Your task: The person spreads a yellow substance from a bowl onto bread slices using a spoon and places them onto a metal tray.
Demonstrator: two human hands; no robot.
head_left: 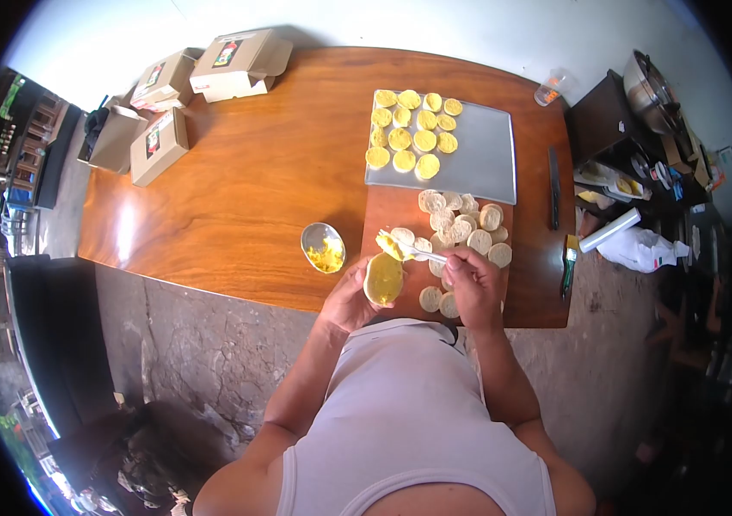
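Note:
My left hand [347, 301] holds a round bread slice [383, 279] with yellow spread over its face. Closed around the handle of a white plastic utensil [426, 254], my right hand [472, 279] is to the right of the slice. A lump of yellow spread [392, 247] sits on the utensil's tip, at the slice's upper edge. To the left stands a metal bowl [315, 234] with more yellow spread inside. Several plain bread rounds [459, 230] lie on a reddish-brown board [379, 211] beyond and beside my right hand.
A metal tray [482, 146] bears rows of yellow-topped rounds on its left part. Cardboard boxes [233, 64] stand at the table's back left. On the right are a knife [554, 189], a brush [569, 258] and a clear cup [552, 88]. The wooden table's [237, 189] front edge is near me.

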